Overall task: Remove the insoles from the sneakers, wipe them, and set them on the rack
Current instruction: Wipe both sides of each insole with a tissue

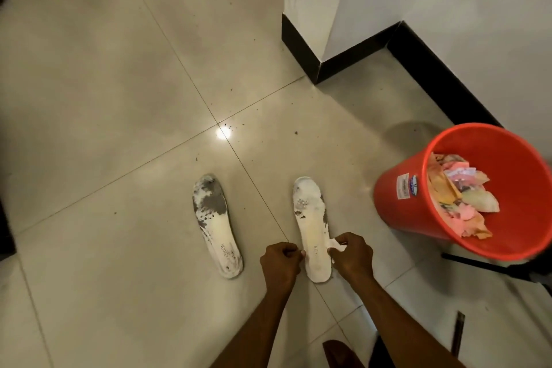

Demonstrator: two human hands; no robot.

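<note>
Being pinched at its heel edge by the left hand (279, 261), the probably light, floppy insole (310, 218) is being steadied; a tissue (336, 245) is being pinched by the right hand (354, 255).

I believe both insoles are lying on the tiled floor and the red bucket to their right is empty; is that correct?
Not quite: the red bucket is not empty; it holds crumpled paper scraps, as the head view shows. The stained insole and the whiter insole do lie on the tiled floor, with the bucket to their right.
</note>
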